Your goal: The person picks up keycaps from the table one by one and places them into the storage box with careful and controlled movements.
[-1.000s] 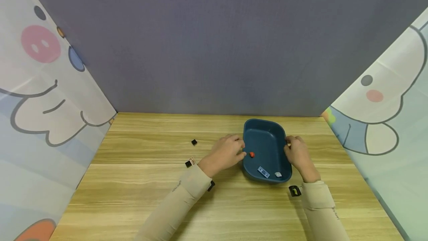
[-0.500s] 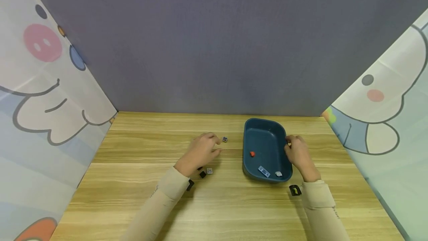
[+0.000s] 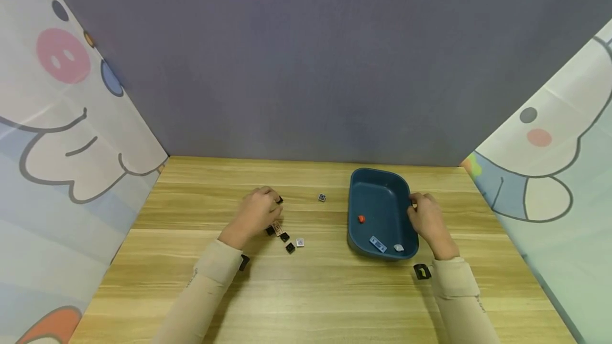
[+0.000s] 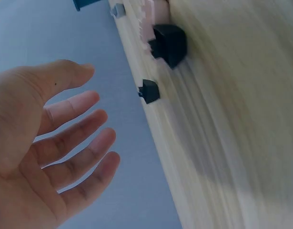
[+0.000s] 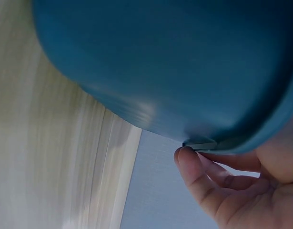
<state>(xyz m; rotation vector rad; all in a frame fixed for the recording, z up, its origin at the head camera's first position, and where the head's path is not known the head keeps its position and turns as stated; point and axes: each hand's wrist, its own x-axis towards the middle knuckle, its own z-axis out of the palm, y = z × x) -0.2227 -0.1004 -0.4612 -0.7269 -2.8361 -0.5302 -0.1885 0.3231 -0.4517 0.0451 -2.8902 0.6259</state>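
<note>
My left hand (image 3: 255, 210) hovers over the left-centre of the table, fingers loosely spread and nothing held. By its fingertips in the head view is a black keycap (image 3: 280, 200). The left wrist view shows that small black keycap (image 4: 150, 91) beyond the fingers, with a larger black keycap (image 4: 174, 45) and a pinkish long keycap (image 4: 157, 13) above it. My right hand (image 3: 427, 219) pinches the right rim of a dark blue plastic bin (image 3: 355, 187). A red keycap (image 3: 361, 218), a pale blue long keycap (image 3: 377, 243) and a white one (image 3: 399, 247) lie inside.
Between left hand and bin lie a white keycap (image 3: 300, 242), a black keycap (image 3: 290, 248) and a small grey one (image 3: 322, 197). The wooden table (image 3: 334, 301) ends at a grey back panel (image 3: 306, 62); printed cloth (image 3: 535, 174) flanks both sides.
The left hand has moved left, from the bin's left rim to above the scattered keycaps, uncovering several of them. The right hand stays at the bin's right rim.
</note>
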